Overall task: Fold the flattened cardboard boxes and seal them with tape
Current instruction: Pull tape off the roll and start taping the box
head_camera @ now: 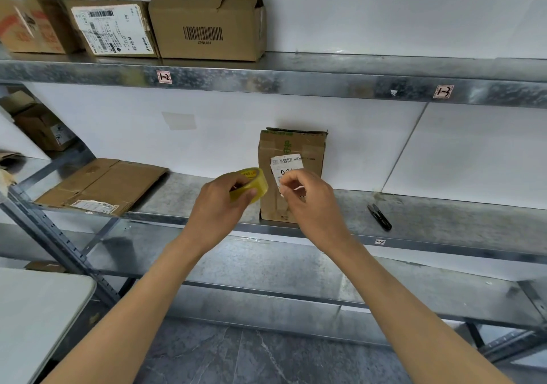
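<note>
**One box up, one flat, tape roll in hand**

Looks roughly midway, judging by the shelf alone. Finds one folded box (291, 146) standing upright at centre frame on the middle shelf (444, 214), printed label facing out, top flaps closed but ragged. Cannot confirm tape on that top seam. Finds one flattened box (103, 186) lying unfolded at left of the frame on the same shelf, well apart from both grips and untouched. Leaves, by this reckoning, sealing the upright one, then folding and taping the flat one.

Holds the yellow tape roll (251, 186) in the left grip (220, 198), fingers and thumb curled round its rim, just in front of the upright box and towards its left edge. Has the right grip (307, 198) close beside the roll, fingertips pinched together as if on the loose end. Cannot confirm any clear film between them. Shows both grips raised off the shelf, in front of the box's lower half. Cannot tell about contact with it.

Notes black snips (379, 217) lying on the shelf at right of the frame, well apart from the right grip, likely wanted for the cut. Notes more boxes (207, 25) on the top shelf at upper left, and a pale tabletop (38, 309) at lower left.
</note>
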